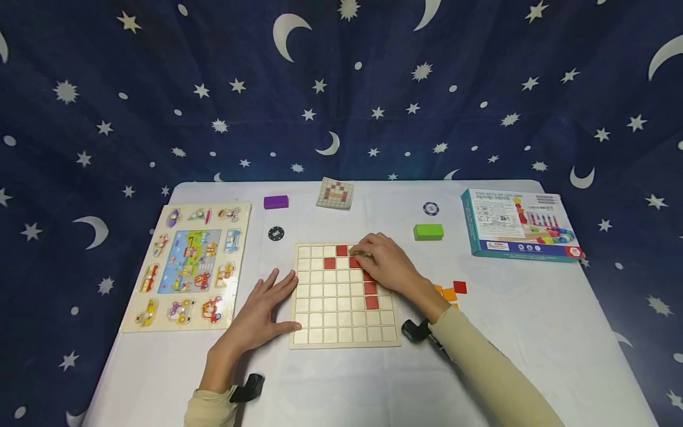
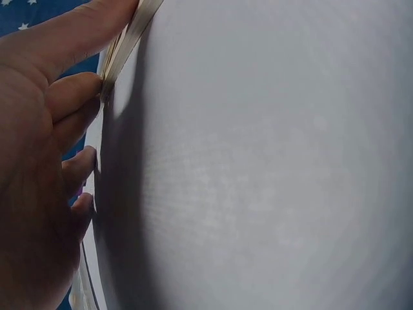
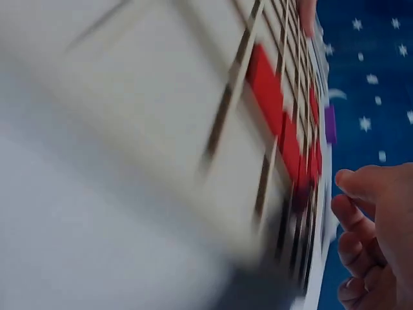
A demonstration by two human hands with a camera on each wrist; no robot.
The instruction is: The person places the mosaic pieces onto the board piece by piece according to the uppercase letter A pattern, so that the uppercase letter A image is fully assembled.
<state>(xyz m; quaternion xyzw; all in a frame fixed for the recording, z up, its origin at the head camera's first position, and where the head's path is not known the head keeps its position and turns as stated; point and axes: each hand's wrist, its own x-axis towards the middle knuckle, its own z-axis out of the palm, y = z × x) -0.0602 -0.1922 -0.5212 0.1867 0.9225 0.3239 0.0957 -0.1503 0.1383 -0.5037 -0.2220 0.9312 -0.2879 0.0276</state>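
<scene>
A wooden grid board [image 1: 331, 303] lies flat, with several red square tiles [image 1: 370, 288] in its cells, mostly toward the right side. My left hand [image 1: 267, 311], fingers spread, touches the board's left edge; in the left wrist view its fingertips [image 2: 77, 90] are against that edge. Over the upper right of the board, my right hand [image 1: 388, 264] has its fingers bent and its fingertips close to the top red tiles. In the right wrist view the right hand [image 3: 381, 232] shows a thumb and fingers with no tile visible between them.
A pattern card [image 1: 335, 193] lies behind the board. Orange tiles [image 1: 449, 295] and a loose red tile [image 1: 460, 287] are by the right forearm. Around stand a picture puzzle [image 1: 240, 228], a purple block [image 1: 275, 202], a green block [image 1: 428, 232], two chips [image 1: 275, 233] and a box [image 1: 523, 225].
</scene>
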